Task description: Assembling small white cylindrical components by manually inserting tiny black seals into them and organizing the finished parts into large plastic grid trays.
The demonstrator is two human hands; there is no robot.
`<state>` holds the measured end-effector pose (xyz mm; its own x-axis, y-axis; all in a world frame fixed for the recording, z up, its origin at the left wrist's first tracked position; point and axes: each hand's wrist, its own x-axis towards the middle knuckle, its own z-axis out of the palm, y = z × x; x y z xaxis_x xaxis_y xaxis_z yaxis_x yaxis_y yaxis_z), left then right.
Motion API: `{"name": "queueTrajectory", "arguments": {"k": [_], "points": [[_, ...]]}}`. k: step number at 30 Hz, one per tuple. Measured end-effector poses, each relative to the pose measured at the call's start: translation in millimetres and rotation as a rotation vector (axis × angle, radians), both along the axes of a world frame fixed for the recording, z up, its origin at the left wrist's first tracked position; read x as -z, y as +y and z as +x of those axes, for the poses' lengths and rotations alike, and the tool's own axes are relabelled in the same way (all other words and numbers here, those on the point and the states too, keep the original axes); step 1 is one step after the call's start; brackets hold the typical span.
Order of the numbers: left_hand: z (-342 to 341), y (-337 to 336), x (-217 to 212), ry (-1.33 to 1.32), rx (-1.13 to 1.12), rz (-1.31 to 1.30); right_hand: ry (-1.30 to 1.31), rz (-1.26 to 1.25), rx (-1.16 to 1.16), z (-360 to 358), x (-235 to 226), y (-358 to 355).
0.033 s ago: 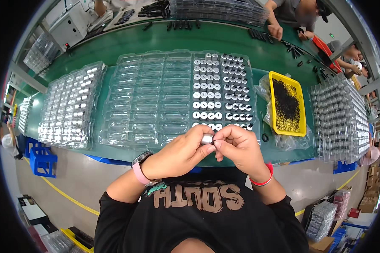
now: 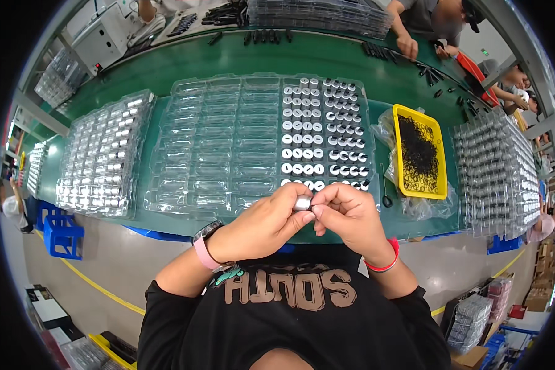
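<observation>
A short silver metal cylinder (image 2: 302, 203) lies sideways in front of my chest, with my left hand (image 2: 276, 216) closed around it. At its right end, where a dark edge shows, the thumb and fingertips of my right hand (image 2: 345, 213) are pinched together; what they hold is hidden. Just beyond my hands is a clear plastic tray (image 2: 213, 77) with many slots. Its right columns carry silver cylinders with white slotted ends (image 2: 299, 126) and others with black-and-white ends (image 2: 345, 129); its left columns hold none.
Right of the tray stands a yellow bin (image 2: 438, 123) heaped with black rubber rings (image 2: 418, 154), with dark-handled scissors (image 2: 386, 200) beside it. Stacked filled trays flank the workspace at left (image 2: 98, 157) and right (image 2: 496, 172). Across the green table a co-worker's hand (image 2: 407, 46) is near black parts (image 2: 381, 52).
The co-worker's hand at the far right has shifted slightly to the right. My hands and the cylinder look the same.
</observation>
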<state>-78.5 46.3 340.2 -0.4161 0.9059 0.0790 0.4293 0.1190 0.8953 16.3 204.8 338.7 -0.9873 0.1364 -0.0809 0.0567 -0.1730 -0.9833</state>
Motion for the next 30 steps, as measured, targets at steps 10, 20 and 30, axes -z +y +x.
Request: {"name": "queueTrajectory", "arguments": {"k": [10,20,30], "points": [[8,4,8,0.369,0.054,-0.019,0.416,0.823,0.043,6,-1,10],[14,13,30,-0.189,-0.131,0.323,-0.127,-0.172,-0.047,12,-4,15],[-102,62,15,-0.078,-0.32,-0.056,0.02,0.024,0.436,49,2,70]]}}
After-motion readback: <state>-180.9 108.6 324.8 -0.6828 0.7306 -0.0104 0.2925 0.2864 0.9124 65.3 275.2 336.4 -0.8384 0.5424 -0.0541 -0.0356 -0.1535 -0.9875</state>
